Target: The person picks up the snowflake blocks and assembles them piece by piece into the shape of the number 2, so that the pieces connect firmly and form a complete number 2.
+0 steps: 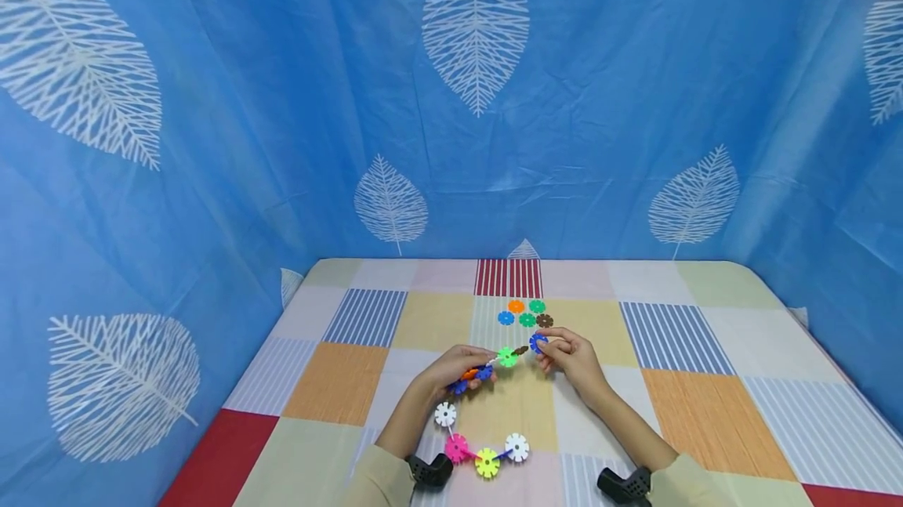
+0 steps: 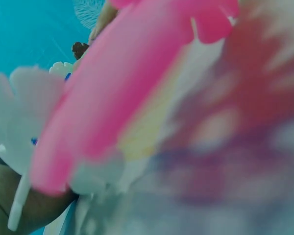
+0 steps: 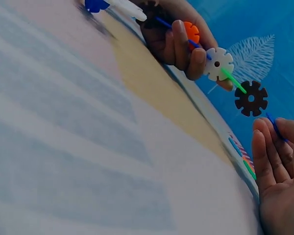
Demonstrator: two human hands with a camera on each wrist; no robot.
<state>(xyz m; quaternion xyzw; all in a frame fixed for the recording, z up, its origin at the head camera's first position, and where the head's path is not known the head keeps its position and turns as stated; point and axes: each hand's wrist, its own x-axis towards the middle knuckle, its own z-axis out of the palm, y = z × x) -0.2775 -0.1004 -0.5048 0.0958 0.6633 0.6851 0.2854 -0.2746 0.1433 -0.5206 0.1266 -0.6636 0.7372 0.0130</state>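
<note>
My left hand [image 1: 458,367] grips a chain of notched interlocking plastic discs. Orange [image 3: 191,34] and blue discs show at its fingers. Beyond the fingertips the chain continues with a white disc [image 3: 218,64], a green disc [image 1: 507,357] and a brown disc [image 3: 251,99] at the end. Between thumb and fingertips, my right hand [image 1: 574,358] pinches a loose blue disc [image 1: 538,343], held edge-on close to the brown one. The chain's other part hangs toward me, with white [image 1: 445,414], pink [image 1: 456,448] and yellow [image 1: 487,463] discs. A blurred pink disc [image 2: 112,83] fills much of the left wrist view.
Past the hands, several loose discs lie on the patchwork cloth: orange [image 1: 516,306], light blue [image 1: 505,318], green [image 1: 527,320] and brown [image 1: 545,320]. A blue curtain [image 1: 564,99] with white leaf prints surrounds the table's far and side edges.
</note>
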